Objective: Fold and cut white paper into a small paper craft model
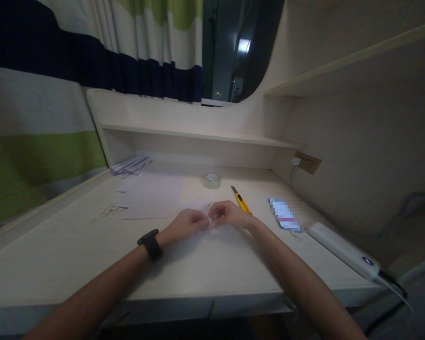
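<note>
My left hand [187, 223] and my right hand [228, 215] meet at the middle of the pale desk [74, 255], fingertips pinched together on a small piece of white paper [208, 222]. More of that paper [194, 205] shows just behind the fingers. A black watch [150, 244] sits on my left wrist. What exactly lies between the fingertips is too small and dim to make out.
A yellow utility knife [241, 199] lies right of my right hand. A roll of clear tape [212, 180] stands behind. White sheets [152, 196] and printed papers [131, 165] lie at left. A card [285, 215], a white power strip [343, 249] and a wall socket [307, 163] are at right.
</note>
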Action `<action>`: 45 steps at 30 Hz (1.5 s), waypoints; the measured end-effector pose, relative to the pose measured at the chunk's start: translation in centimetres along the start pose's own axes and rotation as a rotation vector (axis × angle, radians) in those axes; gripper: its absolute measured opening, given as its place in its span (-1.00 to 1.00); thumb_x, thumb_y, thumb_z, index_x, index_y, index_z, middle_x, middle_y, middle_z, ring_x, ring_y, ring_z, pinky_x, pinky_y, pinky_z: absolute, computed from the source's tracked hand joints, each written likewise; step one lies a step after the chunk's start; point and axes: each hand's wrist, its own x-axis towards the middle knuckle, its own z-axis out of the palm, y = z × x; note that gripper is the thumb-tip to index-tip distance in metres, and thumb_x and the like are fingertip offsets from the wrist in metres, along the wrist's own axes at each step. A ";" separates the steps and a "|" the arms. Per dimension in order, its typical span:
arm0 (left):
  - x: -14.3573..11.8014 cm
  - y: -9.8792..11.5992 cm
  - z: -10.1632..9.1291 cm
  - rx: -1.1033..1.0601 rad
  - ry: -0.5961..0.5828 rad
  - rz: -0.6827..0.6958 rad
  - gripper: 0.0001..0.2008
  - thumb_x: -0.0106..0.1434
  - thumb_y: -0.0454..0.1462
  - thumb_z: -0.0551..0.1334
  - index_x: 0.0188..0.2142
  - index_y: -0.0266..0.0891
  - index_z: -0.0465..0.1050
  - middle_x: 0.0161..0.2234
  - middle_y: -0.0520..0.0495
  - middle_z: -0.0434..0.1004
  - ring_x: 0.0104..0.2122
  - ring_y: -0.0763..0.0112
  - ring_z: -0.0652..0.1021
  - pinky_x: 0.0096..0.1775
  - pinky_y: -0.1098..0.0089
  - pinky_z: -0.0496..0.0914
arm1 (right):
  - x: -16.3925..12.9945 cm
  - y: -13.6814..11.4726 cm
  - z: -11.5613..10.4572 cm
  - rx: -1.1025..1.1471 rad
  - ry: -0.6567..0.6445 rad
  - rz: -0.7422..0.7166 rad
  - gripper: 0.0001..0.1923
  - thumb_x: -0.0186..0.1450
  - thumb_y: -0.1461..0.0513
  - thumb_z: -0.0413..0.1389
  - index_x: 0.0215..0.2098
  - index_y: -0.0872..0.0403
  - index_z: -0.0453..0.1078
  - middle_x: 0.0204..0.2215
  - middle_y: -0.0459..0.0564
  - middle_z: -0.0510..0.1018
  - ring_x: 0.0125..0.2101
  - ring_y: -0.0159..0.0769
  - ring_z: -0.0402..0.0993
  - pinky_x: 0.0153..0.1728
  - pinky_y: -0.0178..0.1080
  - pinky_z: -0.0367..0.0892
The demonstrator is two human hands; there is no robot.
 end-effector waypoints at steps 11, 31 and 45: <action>2.5 -1.9 -3.3 0.154 0.390 -0.058 -0.68 0.14 -0.08 0.16 -0.23 -0.25 0.47 -0.19 -0.13 0.52 -0.22 0.27 0.50 -0.19 0.34 0.35 | -1.2 -0.7 -1.6 0.195 -0.232 0.070 -0.67 -0.01 0.25 0.29 -0.26 0.16 0.42 -0.55 -0.13 0.48 -0.61 -0.51 0.34 -0.65 -0.45 0.18; 9.7 -0.1 -2.3 0.121 -0.423 0.083 -0.51 -0.10 -0.20 0.33 -0.11 -0.23 0.48 -0.40 -0.01 0.55 -0.40 0.35 0.49 -0.33 0.42 0.28 | -1.8 -1.0 -2.8 0.072 -0.463 0.163 -0.70 -0.04 0.25 0.33 -0.33 0.16 0.47 -0.47 -0.07 0.55 -0.47 -0.40 0.49 -0.45 -0.38 0.35; 9.2 -1.1 -3.8 0.392 -0.404 -0.038 -0.74 -0.09 -0.13 0.28 -0.45 -0.29 0.51 -0.51 -0.04 0.51 -0.52 0.39 0.41 -0.44 0.43 0.25 | -1.9 -0.5 -2.6 0.192 -0.463 0.203 -0.65 -0.08 0.32 0.34 -0.31 0.18 0.44 -0.48 -0.04 0.57 -0.41 -0.36 0.52 -0.35 -0.31 0.40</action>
